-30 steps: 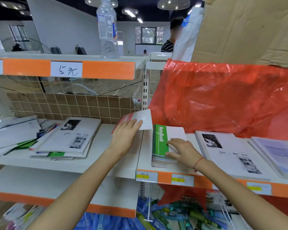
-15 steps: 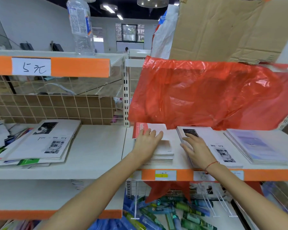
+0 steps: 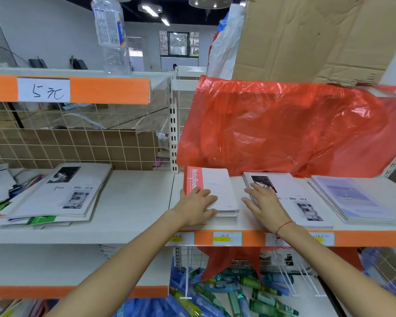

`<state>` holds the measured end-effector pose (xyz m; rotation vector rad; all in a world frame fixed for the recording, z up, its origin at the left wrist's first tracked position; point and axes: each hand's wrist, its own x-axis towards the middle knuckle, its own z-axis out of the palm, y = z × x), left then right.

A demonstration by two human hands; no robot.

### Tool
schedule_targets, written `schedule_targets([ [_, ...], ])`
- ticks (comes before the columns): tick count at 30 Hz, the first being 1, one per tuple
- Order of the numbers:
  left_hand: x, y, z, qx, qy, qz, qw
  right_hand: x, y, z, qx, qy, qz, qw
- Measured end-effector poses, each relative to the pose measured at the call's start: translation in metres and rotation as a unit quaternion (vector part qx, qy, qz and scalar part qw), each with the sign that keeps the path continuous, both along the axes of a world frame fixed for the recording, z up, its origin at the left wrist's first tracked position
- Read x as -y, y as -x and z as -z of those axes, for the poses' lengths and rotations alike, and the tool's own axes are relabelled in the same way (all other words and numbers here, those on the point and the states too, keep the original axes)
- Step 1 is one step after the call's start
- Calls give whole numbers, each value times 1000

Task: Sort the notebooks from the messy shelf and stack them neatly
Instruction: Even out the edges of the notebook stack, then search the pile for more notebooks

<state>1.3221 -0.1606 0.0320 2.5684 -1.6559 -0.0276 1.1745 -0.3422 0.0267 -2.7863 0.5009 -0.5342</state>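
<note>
A white notebook with a red spine lies on top of a small stack on the right shelf board. My left hand rests on its front-left corner, fingers on the cover and thumb against the front edge. My right hand lies flat with fingers apart, touching the left edge of a black-and-white photo notebook stack. A pale purple stack sits further right. On the left shelf a messy pile is topped by another photo notebook.
A red plastic bag hangs low over the back of the right shelf, under a cardboard sheet. A water bottle stands on the upper shelf. Several bottles lie in the bin below.
My left hand carried the red-spined notebook right and laid it on the stack, covering the green-spined one. My right hand left that stack and moved to the photo notebook.
</note>
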Motion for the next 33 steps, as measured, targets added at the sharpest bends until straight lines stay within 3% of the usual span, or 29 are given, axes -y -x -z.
schedule_targets([
  [17,7,0,2,-46,5,-13,999,2,0,6,-21,15,-21,999],
  [21,-4,0,-1,-20,72,-48,996,-6,-7,3,-30,28,-43,998],
  [27,-66,-20,2,47,150,-154,976,-32,-48,1,-26,49,-99,994],
  [33,-175,-36,2,123,213,-230,942,-113,-96,-10,61,76,-174,980],
])
